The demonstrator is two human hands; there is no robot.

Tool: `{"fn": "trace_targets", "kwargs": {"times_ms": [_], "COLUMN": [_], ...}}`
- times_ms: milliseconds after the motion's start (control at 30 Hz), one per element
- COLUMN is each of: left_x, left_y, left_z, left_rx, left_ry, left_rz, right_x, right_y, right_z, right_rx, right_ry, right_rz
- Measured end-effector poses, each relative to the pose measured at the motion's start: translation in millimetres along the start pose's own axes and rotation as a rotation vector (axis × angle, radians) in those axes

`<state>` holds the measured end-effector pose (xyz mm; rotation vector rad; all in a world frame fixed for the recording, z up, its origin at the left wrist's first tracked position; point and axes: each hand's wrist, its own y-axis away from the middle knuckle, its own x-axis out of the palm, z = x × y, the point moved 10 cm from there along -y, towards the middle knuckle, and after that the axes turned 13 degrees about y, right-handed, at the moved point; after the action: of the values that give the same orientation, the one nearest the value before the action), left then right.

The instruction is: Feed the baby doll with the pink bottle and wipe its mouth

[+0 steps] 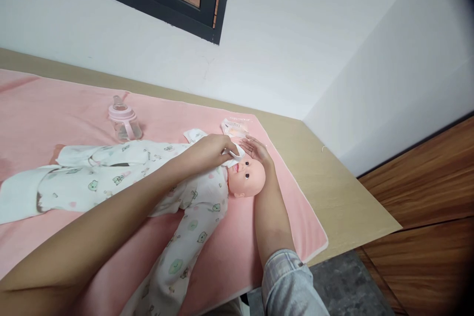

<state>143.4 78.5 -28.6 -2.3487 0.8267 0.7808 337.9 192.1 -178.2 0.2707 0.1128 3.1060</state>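
Note:
A baby doll lies on its back on a pink blanket, its bald head toward the right. It wears a white suit printed with small green animals. My left hand reaches over its chest and pinches a white cloth against the doll's cheek, beside the mouth. On the far side of the head my right hand is open, fingers stretched out, with the wrist close against the top of the head. The cloth hides part of the doll's face.
A pink-lidded baby bottle stands beyond the doll's legs. A small clear packet lies just past my hands. The blanket covers a wooden table set against a white wall with a dark-framed window. Wooden panels stand at the right.

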Motion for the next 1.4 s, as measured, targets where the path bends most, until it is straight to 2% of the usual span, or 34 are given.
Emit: {"fn": "trace_targets", "kwargs": {"times_ms": [267,633,867,967,1167,1400], "left_x": [10.7,9.1,8.4,3.3,3.2,18.1], "left_y": [5.0,2.5,0.2,0.9,8.0,11.3], "left_z": [-15.7,-11.0,2.2,1.5,-7.2,-12.5], "left_rx": [-0.022,0.036,0.029,0.018,-0.019,0.000], "left_ry": [-0.002,-0.003,-0.038,-0.040,-0.029,-0.071], "left_rz": [0.108,0.068,0.041,0.031,0.152,0.191], "right_x": [-1.4,0.6,1.5,1.8,0.9,0.4], "right_y": [-4.7,-2.4,-0.8,-0.1,-2.4,-3.3], "right_z": [-4.1,-1.9,0.0,0.3,-1.0,-1.9], "right_rx": [-0.006,0.000,-0.004,0.002,-0.013,-0.012], "right_ry": [-0.010,0.001,0.003,0.009,0.011,0.004], "right_rz": [0.014,0.008,0.005,0.003,0.015,0.020]}}
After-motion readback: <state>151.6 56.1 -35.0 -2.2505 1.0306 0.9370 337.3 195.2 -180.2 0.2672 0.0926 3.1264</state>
